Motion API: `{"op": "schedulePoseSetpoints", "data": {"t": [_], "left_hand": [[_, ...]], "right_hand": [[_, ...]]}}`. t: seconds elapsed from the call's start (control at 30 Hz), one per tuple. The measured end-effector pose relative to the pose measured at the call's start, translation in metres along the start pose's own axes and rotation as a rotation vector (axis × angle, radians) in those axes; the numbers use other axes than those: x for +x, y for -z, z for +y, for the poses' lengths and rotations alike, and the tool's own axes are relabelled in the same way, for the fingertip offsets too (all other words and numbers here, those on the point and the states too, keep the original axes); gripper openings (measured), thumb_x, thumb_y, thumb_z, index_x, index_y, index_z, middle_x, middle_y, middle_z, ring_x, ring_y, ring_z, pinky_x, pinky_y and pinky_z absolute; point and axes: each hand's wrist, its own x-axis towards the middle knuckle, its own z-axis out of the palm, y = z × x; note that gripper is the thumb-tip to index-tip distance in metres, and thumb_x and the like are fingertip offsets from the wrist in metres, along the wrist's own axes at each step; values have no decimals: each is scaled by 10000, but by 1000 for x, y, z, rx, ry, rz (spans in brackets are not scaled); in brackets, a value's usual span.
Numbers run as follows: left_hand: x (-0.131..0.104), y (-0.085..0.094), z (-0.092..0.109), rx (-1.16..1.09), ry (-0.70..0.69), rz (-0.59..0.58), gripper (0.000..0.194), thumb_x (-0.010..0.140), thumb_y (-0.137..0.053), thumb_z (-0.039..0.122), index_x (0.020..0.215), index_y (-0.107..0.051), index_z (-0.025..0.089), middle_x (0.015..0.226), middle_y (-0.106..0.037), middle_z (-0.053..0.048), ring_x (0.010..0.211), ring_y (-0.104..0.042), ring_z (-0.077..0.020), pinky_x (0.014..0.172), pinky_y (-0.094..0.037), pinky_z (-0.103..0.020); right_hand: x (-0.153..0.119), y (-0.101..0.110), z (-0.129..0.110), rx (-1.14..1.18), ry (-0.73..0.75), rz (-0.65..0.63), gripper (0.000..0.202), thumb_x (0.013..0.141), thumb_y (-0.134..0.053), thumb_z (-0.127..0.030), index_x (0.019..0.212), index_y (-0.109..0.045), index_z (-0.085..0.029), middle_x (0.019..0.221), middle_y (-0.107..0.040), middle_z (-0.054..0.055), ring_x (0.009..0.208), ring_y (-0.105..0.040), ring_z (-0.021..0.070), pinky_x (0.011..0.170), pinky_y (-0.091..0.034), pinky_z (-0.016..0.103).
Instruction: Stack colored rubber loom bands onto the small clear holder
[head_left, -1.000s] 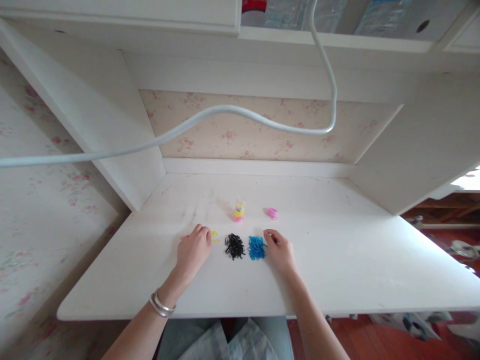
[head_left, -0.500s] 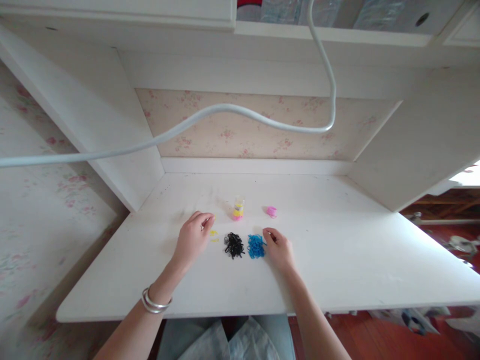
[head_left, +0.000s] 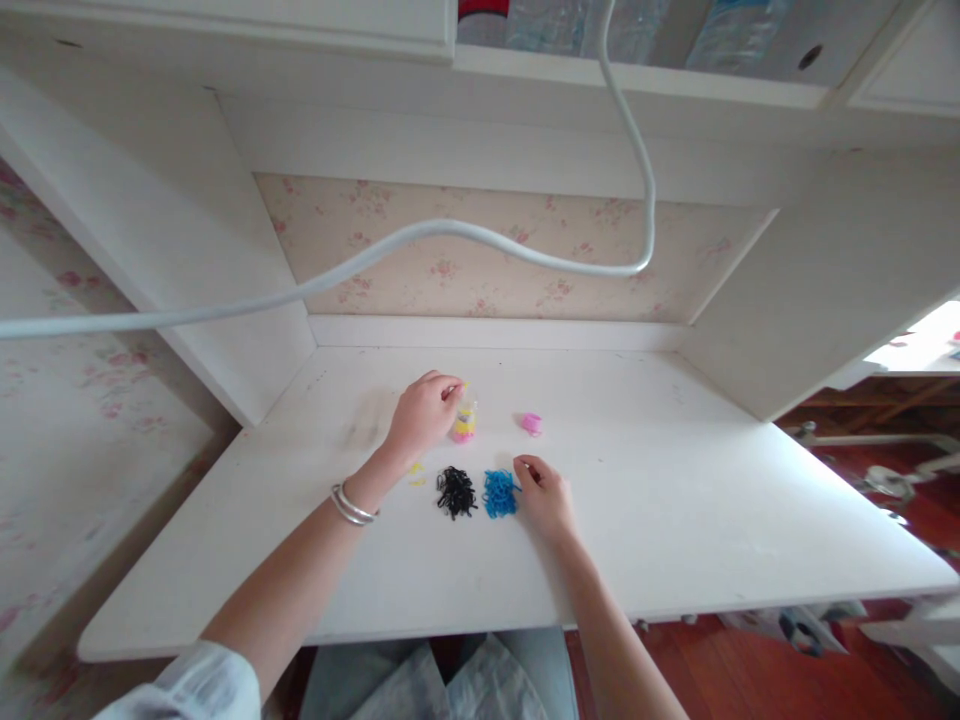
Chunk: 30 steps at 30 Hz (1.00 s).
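Observation:
My left hand is closed in a pinch on a small yellow rubber band, held right above the mouth of a little clear jar. The jar stands upright, with yellow and pink in it. My right hand rests on the table with curled fingers, against the right side of a pile of blue rubber bands; what its fingertips hold, if anything, is hidden. A pile of black rubber bands lies left of the blue one. A few yellow rubber bands lie left of the black pile.
A small pink item, perhaps bands or a lid, lies right of the jar. The white table has side panels and a back wall. A white cable hangs across the view, below a shelf.
My left hand has moved right and away from me, from beside the loose yellow bands to the top of the jar. My right hand stays by the blue pile. The view has shifted slightly.

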Motion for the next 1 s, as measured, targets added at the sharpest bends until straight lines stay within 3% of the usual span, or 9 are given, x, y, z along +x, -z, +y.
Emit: {"op": "schedulePoseSetpoints", "data": {"t": [0.3,0.57,0.77,1.0], "left_hand": [[5,-23,-7,23,48,-86,265,880,-452,262,924,-709,217,907,-684,-20,844,-611,-155,784,-459,-259],[-9,-9,-10,-36,66,-15,244,878,-457,261,923,-689,201,893,-675,-19,811,-602,-149,771,-452,-259],[-57,14,-13,-140,161,-2,272,895,-450,344,951,-672,197,870,-665,-28,775,-595,-146,728,-462,-253],[-147,21,-36,-253,401,-13,294,882,-478,423,957,-668,212,914,-694,-35,767,-624,-156,705,-493,-262]], "right_hand": [[1,1,0,1,17,-10,382,815,-454,-469,863,-706,-185,652,-641,15,597,-560,140,589,-418,244],[1,1,-1,9,28,-6,359,818,-465,-448,850,-703,-181,665,-643,17,605,-563,140,591,-414,241],[-1,1,0,2,15,-2,361,814,-470,-454,849,-707,-184,668,-642,15,611,-560,142,586,-412,243],[-2,0,1,-13,12,-2,414,802,-462,-504,862,-709,-177,693,-655,32,633,-574,159,591,-422,256]]}}
